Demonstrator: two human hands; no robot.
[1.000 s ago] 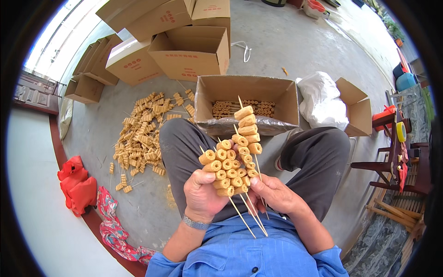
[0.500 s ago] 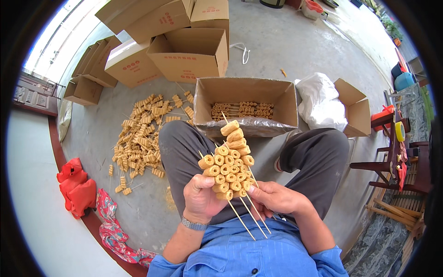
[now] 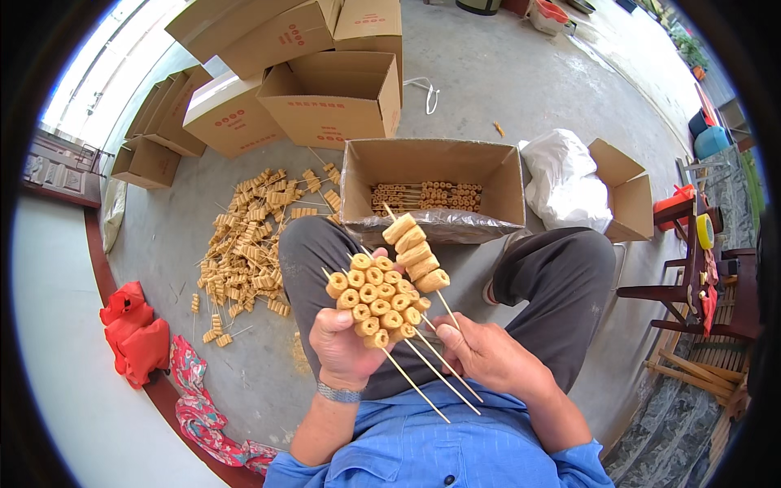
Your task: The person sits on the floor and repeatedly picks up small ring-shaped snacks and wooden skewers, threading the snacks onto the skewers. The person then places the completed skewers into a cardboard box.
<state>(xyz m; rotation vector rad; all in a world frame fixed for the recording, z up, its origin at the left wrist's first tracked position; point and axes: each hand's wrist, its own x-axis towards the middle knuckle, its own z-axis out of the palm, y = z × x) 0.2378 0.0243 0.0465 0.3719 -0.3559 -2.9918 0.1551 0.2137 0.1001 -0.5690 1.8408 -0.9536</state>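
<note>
In my left hand [image 3: 346,346] is a bundle of skewers [image 3: 379,298], its golden, hollow rolls packed side by side with the open ends toward me. Bare sticks run from the bundle down toward my shirt. My right hand [image 3: 492,355] is closed, thumb and fingers pinching near the bare end of a single skewer [image 3: 419,259]. That one carries several rolls in a row and lies tilted along the bundle's right side, a little apart from it at the top. Some of my right fingers are hidden behind the sticks.
Past my knees stands a cardboard box [image 3: 433,150] lined with plastic, with rows of skewers inside. A heap of loose skewers [image 3: 244,244] covers the floor to its left. Cardboard cartons [image 3: 325,106] stand behind; a white sack [image 3: 565,183] and wooden stool [image 3: 691,268] are on the right.
The bundle has shifted left and down with my left hand. One skewer on its right side has separated from the bundle, held by my right hand, which has moved slightly.
</note>
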